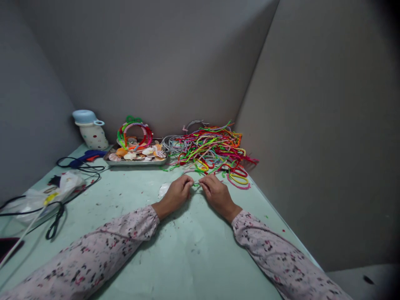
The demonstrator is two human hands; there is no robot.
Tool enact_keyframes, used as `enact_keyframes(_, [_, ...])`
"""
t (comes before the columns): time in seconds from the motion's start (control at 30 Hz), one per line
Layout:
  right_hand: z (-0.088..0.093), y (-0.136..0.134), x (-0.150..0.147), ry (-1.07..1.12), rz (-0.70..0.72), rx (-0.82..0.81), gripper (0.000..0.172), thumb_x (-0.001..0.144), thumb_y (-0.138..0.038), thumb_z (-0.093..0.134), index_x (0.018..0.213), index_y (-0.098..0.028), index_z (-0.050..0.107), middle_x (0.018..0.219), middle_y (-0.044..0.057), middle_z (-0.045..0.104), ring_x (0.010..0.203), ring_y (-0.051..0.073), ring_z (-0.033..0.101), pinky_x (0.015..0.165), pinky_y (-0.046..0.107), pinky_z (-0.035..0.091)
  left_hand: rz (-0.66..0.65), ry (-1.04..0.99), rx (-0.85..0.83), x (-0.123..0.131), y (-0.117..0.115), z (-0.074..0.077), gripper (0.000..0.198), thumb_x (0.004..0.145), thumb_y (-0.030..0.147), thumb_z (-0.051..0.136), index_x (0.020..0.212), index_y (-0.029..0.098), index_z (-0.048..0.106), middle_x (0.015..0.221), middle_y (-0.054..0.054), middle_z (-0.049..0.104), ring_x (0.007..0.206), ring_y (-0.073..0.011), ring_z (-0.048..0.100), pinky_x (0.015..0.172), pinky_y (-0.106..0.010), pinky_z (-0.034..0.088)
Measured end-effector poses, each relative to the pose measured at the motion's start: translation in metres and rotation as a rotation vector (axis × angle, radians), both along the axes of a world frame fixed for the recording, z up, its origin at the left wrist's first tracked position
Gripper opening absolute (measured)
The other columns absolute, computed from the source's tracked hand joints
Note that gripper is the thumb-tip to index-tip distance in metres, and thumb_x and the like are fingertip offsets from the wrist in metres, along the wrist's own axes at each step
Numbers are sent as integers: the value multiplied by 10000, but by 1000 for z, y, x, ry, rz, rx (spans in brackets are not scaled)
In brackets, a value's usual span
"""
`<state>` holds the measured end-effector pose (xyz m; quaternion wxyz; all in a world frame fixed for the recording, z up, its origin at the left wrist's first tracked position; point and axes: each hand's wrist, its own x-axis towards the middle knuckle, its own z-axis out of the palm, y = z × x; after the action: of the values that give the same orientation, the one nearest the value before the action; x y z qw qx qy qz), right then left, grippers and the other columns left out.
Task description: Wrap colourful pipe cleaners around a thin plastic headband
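Note:
My left hand (176,192) and my right hand (216,191) rest on the pale green table (175,250), close together, fingers curled. Between their fingertips they pinch a thin green pipe cleaner (196,183). Just beyond them lies a tangled heap of colourful pipe cleaners (212,150), red, yellow, green and pink. Both arms wear sleeves with a floral print.
A metal tray (137,161) with seashells and wrapped hoops (134,133) stands at the back. A spotted jug with a blue lid (90,129) is at the back left. A blue glue gun (87,157), black cords, scissors (55,221) and a plastic bag (40,198) lie at the left. Grey walls enclose the table.

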<state>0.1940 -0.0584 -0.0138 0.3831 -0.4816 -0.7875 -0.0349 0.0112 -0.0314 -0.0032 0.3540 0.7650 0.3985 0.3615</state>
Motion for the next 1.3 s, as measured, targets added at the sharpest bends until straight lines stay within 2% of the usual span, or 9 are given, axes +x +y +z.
enact_keyframes(0.2, [0, 1, -1, 4, -4, -3, 152, 936, -230, 482, 984, -201, 623, 957, 67, 636, 919, 185, 603, 778, 294, 498, 38, 23, 32, 1, -1, 0, 185, 896, 307, 406, 882, 187, 545, 619, 18, 563, 593, -147, 511, 603, -266, 368])
enact_keyframes(0.57, [-1, -1, 0, 4, 9, -10, 153, 938, -230, 482, 999, -209, 621, 988, 63, 635, 942, 180, 603, 776, 286, 496, 6, 90, 37, 0, 2, -3, 206, 912, 295, 374, 832, 187, 531, 584, 25, 546, 578, -143, 503, 613, -269, 359])
enact_keyframes(0.77, [0, -1, -1, 5, 13, -5, 156, 937, -226, 481, 1003, -212, 621, 981, 65, 637, 936, 183, 602, 781, 294, 501, -13, 75, 18, 1, 2, -2, 221, 921, 317, 368, 827, 188, 521, 582, 29, 541, 573, -139, 507, 617, -271, 364])
enact_keyframes(1.0, [1, 0, 0, 9, 5, -18, 155, 936, -225, 480, 1003, -214, 619, 968, 66, 633, 925, 185, 599, 782, 298, 506, -44, -38, -36, -2, -1, -1, 276, 940, 394, 338, 890, 199, 527, 595, 32, 543, 582, -141, 508, 609, -267, 378])
enact_keyframes(1.3, [0, 0, 0, 9, 7, -12, 162, 935, -227, 480, 1004, -210, 625, 971, 67, 634, 929, 183, 601, 793, 297, 505, -20, -15, -42, -1, 1, -1, 232, 918, 347, 370, 850, 194, 531, 595, 29, 551, 580, -143, 509, 601, -268, 370])
